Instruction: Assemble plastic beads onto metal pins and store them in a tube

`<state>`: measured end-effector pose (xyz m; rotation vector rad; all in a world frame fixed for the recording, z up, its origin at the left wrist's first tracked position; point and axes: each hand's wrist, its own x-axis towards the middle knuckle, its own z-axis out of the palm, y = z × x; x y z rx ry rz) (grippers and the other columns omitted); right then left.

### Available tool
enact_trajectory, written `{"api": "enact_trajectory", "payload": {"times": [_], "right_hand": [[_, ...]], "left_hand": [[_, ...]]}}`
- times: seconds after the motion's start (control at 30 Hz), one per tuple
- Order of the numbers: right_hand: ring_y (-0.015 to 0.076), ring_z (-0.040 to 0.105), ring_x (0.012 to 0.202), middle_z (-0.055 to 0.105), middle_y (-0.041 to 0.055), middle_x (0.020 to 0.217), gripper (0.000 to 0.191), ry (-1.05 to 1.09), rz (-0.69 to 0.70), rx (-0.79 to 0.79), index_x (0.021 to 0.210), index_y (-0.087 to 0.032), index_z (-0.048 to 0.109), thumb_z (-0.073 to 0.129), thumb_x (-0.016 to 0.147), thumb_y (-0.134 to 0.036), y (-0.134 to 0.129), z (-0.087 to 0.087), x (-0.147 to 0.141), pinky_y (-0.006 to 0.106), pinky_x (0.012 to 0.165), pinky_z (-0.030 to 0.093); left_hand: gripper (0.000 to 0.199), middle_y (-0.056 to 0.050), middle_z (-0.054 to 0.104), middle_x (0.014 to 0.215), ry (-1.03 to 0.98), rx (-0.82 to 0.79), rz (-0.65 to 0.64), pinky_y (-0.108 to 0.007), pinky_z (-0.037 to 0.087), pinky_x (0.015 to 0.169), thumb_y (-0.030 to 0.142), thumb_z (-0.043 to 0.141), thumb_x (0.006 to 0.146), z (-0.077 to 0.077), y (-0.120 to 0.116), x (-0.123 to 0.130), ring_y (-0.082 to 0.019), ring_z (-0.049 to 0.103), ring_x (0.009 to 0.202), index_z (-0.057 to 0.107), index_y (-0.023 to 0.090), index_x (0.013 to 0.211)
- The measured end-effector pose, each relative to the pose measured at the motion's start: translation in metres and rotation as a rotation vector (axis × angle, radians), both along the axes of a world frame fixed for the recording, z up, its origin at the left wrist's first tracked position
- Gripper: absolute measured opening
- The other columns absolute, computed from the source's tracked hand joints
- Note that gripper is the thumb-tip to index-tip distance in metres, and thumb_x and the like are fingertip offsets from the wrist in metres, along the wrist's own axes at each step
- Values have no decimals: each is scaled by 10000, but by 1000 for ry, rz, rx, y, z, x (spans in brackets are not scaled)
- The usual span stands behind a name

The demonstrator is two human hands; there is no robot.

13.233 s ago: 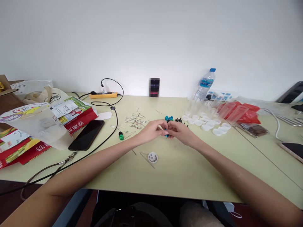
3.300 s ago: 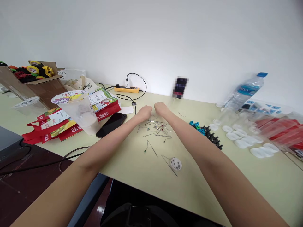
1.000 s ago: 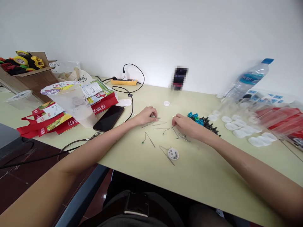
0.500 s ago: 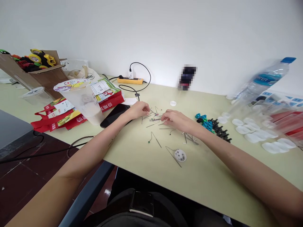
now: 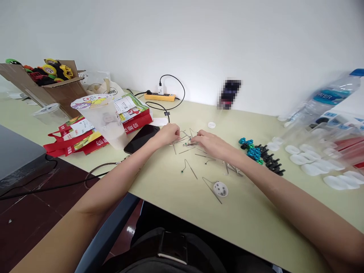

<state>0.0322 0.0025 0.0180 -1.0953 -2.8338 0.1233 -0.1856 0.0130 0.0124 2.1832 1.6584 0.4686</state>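
Observation:
Thin bent metal wires (image 5: 185, 148) lie in a loose pile on the pale green table (image 5: 170, 189). At the pile's left edge my left hand (image 5: 170, 134) has its fingers curled together; what they pinch is too small to make out. My right hand (image 5: 207, 142) reaches over the pile's right side, fingertips bent down among the wires, their contact unclear. Nearer me lies a single bent wire (image 5: 191, 169) with a small dark green end. Another wire (image 5: 211, 189) touches a small round white dish (image 5: 220, 189) holding dark bits. More bent rods (image 5: 232, 169) lie beneath my right forearm.
A black phone (image 5: 142, 138), a plastic cup (image 5: 109, 125) and red packaging (image 5: 74, 135) stand left. Teal pieces (image 5: 253, 152) and black pieces (image 5: 271, 161) lie right, beside white discs (image 5: 315, 163) and a water bottle (image 5: 330, 94). An orange power strip (image 5: 159, 97) is at the back.
The whole view has shifted slightly, moving the scene rightward. My right fingertips are a little closer to my left hand and the middle of the pile, where some wires lie differently.

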Motion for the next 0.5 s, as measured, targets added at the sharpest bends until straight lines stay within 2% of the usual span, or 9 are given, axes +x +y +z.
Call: {"api": "enact_trajectory", "payload": {"times": [0.1, 0.2, 0.27, 0.33, 0.4, 0.5], "right_hand": [[196, 536, 877, 534, 87, 1047, 286, -1, -54, 15, 1083, -211, 559, 406, 857, -127, 5, 0, -8, 257, 708, 362], [184, 550, 842, 561, 97, 1031, 251, -43, -158, 96, 1022, -179, 566, 352, 892, -164, 16, 3, -27, 260, 700, 367], [209, 554, 865, 584, 137, 1005, 271, -74, -194, 113, 968, -135, 580, 320, 909, -186, 27, 4, -43, 278, 699, 372], [239, 565, 863, 612, 172, 950, 255, -121, -209, 107, 907, -103, 601, 373, 898, -217, 39, 5, -59, 292, 687, 379], [244, 589, 817, 636, 179, 889, 190, -177, -206, 84, 861, -92, 619, 457, 855, -192, 48, 7, -73, 289, 663, 389], [244, 612, 796, 646, 181, 859, 141, -249, -185, 59, 867, -85, 628, 507, 800, -109, 55, 10, -88, 280, 645, 399]], "left_hand": [[66, -21, 620, 722, -50, -42, -3, -229, 405, 495, 160, 528, 709, -1, 3, -3, -94, 538, 446, 582, 151, 671], [89, -32, 626, 768, -93, -27, -6, -221, 416, 488, 129, 501, 701, -1, 6, -6, -99, 559, 472, 588, 146, 705], [114, -33, 629, 771, -101, -12, 7, -216, 425, 498, 110, 491, 692, -1, 7, -7, -97, 563, 482, 595, 144, 724], [119, -26, 629, 718, -79, -24, -2, -214, 430, 512, 96, 492, 680, 1, 6, -8, -98, 560, 478, 597, 141, 714], [111, -21, 624, 659, -41, -54, -49, -218, 432, 528, 98, 497, 677, 5, 5, -10, -105, 563, 484, 599, 139, 692], [85, -22, 634, 656, 42, -97, -201, -219, 429, 569, 144, 533, 684, 15, 1, -16, -125, 590, 575, 617, 142, 695]]}}
